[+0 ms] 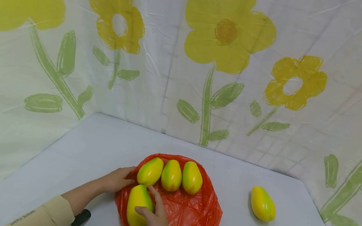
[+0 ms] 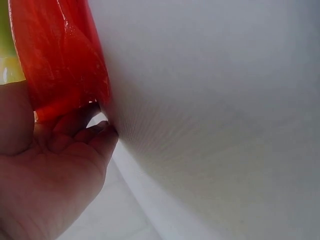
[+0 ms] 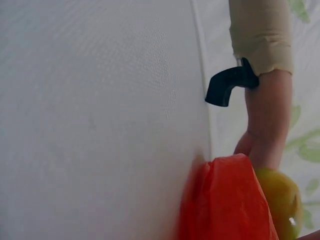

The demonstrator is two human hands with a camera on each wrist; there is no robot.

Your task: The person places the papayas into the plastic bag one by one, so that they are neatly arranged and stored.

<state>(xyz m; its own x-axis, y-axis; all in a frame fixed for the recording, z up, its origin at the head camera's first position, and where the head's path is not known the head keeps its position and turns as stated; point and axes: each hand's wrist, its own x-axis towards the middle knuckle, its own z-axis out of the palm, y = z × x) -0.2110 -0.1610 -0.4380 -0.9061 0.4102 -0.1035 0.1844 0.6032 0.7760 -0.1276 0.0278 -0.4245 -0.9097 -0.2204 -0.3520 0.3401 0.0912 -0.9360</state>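
Found gripping one yellow-green fruit (image 1: 138, 199) in right hand (image 1: 159, 219), over red bag (image 1: 188, 212); pinching bag's side with left hand (image 1: 117, 180).

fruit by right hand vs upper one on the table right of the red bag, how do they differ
The right hand touches the first fruit, over the red bag; the upper fruit lies untouched on the table. The first fruit looks larger in the head view than the upper fruit. Both are yellow with green.
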